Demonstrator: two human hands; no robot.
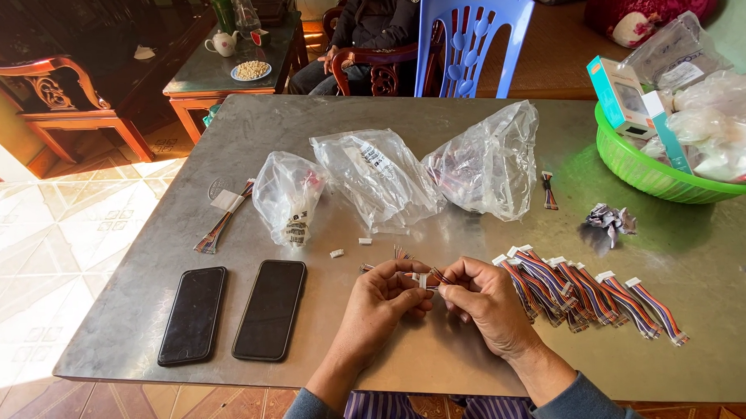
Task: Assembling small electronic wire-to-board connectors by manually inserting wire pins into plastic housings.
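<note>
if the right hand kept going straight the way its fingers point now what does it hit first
The right hand points left, fingertips pinching the small wire bundle with a white connector. Straight on, it would likely meet the left hand first, since their fingertips nearly touch already.

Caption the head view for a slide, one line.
Both hands, left hand and right hand, pinch a small wire connector above a grey table, beside finished wire bundles.

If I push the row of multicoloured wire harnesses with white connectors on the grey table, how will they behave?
The multicoloured wire harnesses with white plastic connectors look thin and short, so probably light and floppy. They lie loose side by side on the smooth grey table, so a push would likely slide and scatter them, not roll them.
</note>
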